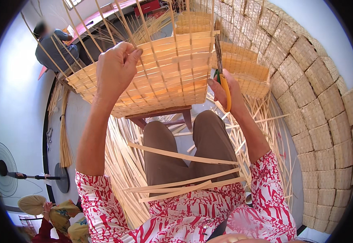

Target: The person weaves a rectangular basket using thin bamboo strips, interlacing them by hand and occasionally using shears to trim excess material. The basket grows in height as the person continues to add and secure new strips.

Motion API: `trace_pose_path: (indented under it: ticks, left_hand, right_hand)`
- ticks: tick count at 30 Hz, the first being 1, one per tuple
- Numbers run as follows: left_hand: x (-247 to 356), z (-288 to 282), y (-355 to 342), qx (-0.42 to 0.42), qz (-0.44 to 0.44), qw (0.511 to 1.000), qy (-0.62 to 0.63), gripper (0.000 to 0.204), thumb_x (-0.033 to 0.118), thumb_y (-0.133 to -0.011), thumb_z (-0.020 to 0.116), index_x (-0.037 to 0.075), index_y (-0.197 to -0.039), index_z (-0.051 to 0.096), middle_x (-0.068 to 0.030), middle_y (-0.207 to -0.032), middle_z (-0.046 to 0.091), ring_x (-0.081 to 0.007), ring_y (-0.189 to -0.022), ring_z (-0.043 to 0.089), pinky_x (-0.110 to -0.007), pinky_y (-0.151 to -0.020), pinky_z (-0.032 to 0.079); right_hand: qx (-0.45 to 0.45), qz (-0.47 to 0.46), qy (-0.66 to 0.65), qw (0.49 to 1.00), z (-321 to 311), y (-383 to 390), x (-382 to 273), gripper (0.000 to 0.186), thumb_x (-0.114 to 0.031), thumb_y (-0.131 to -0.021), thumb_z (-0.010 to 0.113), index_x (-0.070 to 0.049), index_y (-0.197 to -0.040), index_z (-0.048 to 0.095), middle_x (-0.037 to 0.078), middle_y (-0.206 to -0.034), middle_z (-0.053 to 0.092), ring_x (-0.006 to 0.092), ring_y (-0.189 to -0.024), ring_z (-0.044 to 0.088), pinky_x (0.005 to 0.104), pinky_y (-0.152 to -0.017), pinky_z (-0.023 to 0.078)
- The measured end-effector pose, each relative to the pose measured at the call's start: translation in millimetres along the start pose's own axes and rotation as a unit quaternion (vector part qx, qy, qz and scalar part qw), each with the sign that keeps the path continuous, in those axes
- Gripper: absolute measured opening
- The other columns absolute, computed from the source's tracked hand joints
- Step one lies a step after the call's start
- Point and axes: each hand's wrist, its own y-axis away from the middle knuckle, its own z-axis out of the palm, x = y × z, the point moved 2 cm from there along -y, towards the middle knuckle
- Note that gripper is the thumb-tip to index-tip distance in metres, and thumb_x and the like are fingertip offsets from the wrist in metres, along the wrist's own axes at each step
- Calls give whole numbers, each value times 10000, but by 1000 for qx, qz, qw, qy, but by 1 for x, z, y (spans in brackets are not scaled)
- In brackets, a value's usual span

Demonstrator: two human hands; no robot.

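A half-woven bamboo basket [172, 69] rests in front of my knees on a small wooden stool [160, 113]. Its upright stakes stick up well past the woven wall. My left hand [117, 69] is at the wall's upper edge, thumb and fingers pinched together on a bamboo strip there. Scissors with yellow and green handles [225, 91] sit in my right hand [231, 89], beside the basket's right corner. Their dark blades point up, close to the corner stake; whether they touch it I cannot tell. Several loose bamboo strips [184, 155] lie across my lap.
More woven baskets [245, 67] stand behind to the right. Stacked woven pieces [306, 101] line the right wall. Loose strips [121, 154] cover the floor around me. A standing fan [4, 168] is at left. One person [56, 48] sits far left, another [63, 218] lower left.
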Motion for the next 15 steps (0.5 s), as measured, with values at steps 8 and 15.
trace_pose_path:
  ticks: [8, 15]
  left_hand:
    - [-1, 3, 2, 7, 13, 1000, -9, 213, 178, -951, 654, 4, -828, 640, -10, -540, 559, -40, -479, 523, -240, -457, 382]
    - [-1, 3, 6, 30, -2, 999, 34, 240, 228, -889, 690, 18, -778, 657, -95, -567, 608, -170, -480, 545, -321, -509, 424]
  right_hand:
    - [1, -25, -2, 1000, -6, -20, 1, 422, -392, -896, 715, -30, -854, 501, 38, -671, 531, 97, -622, 480, 281, -558, 425]
    - [32, -53, 96, 993, -6, -28, -12, 306, -270, -898, 685, -15, -873, 519, 56, -643, 547, 110, -614, 514, 303, -559, 443]
